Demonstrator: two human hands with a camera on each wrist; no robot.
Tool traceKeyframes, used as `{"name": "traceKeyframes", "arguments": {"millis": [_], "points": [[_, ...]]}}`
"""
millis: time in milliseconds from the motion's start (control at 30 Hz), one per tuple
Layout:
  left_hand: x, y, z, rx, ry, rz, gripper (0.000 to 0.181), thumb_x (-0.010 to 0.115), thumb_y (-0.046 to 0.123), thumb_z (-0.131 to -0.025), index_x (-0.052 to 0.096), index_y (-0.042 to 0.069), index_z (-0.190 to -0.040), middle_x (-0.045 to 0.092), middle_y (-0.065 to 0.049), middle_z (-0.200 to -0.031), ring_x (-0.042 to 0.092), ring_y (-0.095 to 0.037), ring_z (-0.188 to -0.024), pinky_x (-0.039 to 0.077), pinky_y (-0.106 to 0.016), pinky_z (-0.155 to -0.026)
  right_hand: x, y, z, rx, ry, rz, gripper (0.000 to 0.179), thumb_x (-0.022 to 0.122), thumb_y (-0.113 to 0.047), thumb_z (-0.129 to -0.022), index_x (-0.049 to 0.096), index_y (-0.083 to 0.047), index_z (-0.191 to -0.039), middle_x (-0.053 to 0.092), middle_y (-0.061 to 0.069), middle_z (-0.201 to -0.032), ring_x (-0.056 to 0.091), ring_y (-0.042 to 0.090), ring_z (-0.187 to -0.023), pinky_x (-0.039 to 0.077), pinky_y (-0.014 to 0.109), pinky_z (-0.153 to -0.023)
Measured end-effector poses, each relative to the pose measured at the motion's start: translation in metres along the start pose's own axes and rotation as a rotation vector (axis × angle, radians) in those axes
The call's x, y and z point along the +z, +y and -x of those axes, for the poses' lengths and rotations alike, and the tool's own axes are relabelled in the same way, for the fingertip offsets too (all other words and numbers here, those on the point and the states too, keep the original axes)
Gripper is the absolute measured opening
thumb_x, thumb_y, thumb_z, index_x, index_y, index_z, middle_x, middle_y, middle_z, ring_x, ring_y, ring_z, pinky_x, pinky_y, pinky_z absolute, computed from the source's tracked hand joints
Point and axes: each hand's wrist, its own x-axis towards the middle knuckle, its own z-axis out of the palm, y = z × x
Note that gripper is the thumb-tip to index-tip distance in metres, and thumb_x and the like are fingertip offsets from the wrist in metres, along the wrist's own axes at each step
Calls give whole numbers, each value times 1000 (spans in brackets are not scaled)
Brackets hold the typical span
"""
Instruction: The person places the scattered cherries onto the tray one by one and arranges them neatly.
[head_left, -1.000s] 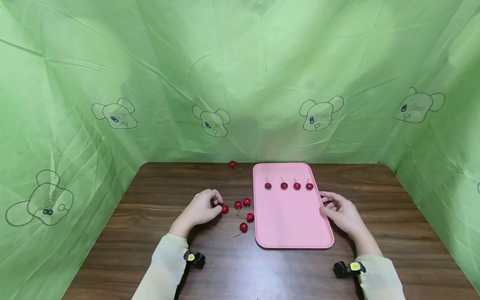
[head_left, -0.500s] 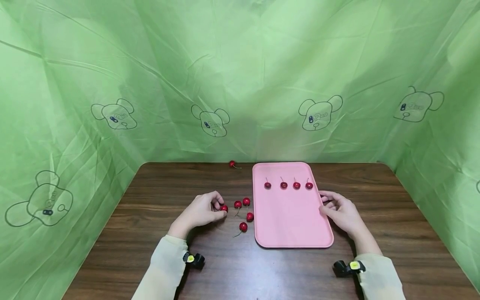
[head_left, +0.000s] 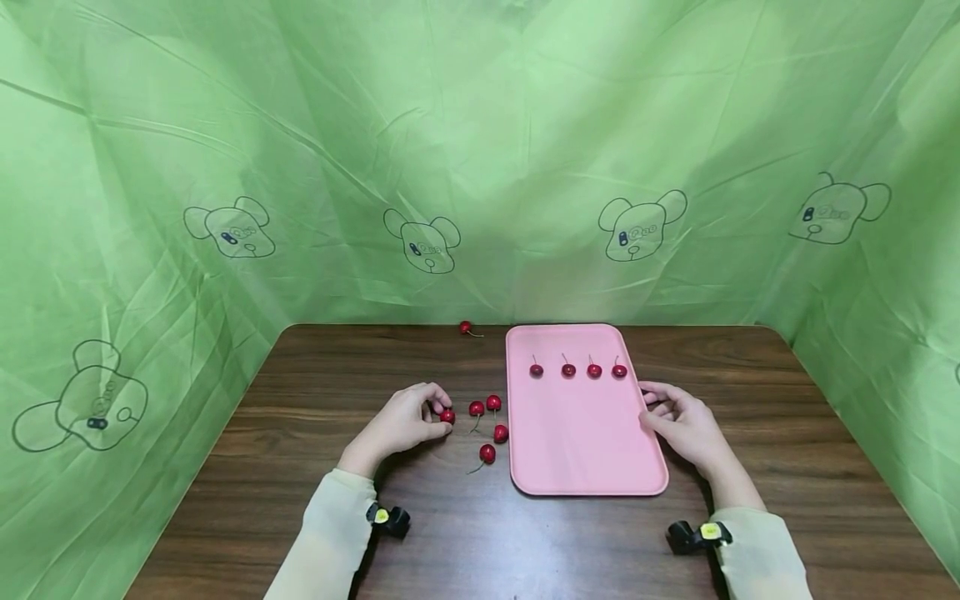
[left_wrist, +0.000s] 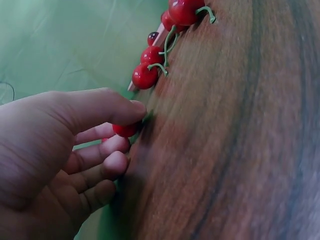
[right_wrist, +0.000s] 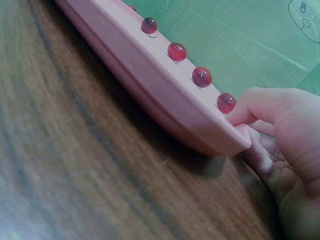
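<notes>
My left hand (head_left: 401, 422) pinches a red cherry (head_left: 447, 415) between thumb and fingers, low over the wooden table. In the left wrist view the thumb partly covers this cherry (left_wrist: 125, 130), and a bit of green stem shows beside the thumb tip. At the right edge of a pink tray (head_left: 585, 454), my right hand (head_left: 686, 427) grips the rim, thumb on top and fingers underneath. The right wrist view shows the tray's corner (right_wrist: 227, 137) between thumb and fingers. Across the upper part of the tray, several cherries (head_left: 568, 371) lie in a row, stems pointing away.
Between my left hand and the tray lie several loose cherries (head_left: 487, 454) with stems. One more cherry (head_left: 465, 327) rests at the table's far edge. A green cloth (head_left: 480, 167) with drawn animal heads hangs behind and along both sides of the brown table (head_left: 525, 550).
My left thumb and fingers have come forward around the cherry beside them and now pinch it. The right hand and the tray stay where they were.
</notes>
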Motion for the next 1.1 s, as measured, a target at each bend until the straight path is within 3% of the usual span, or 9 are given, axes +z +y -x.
{"name": "traceKeyframes", "arguments": {"millis": [567, 833, 1100], "points": [[1, -7, -1, 15, 29, 41, 21, 88, 14, -92, 72, 20, -105, 67, 5, -93, 62, -11, -76, 53, -29, -69, -1, -1, 0, 6, 0, -4, 51, 77, -7, -98, 64, -1, -147, 69, 19, -122, 65, 12, -92, 53, 22, -76], [1, -11, -1, 16, 31, 83, 20, 87, 16, -92, 71, 21, -104, 66, 6, -84, 61, -13, -73, 52, -30, -65, 0, -1, 0, 8, -2, 1, 51, 77, -8, -99, 64, 0, -147, 70, 18, -122, 65, 12, -93, 53, 21, -77], [2, -11, -1, 7, 51, 105, 21, 88, 14, -92, 73, 21, -105, 68, 6, -88, 63, -14, -75, 53, -31, -67, 0, -1, 0, 5, 1, 6, 51, 78, -8, -98, 64, -1, -147, 70, 18, -121, 65, 12, -93, 53, 22, -76]]}}
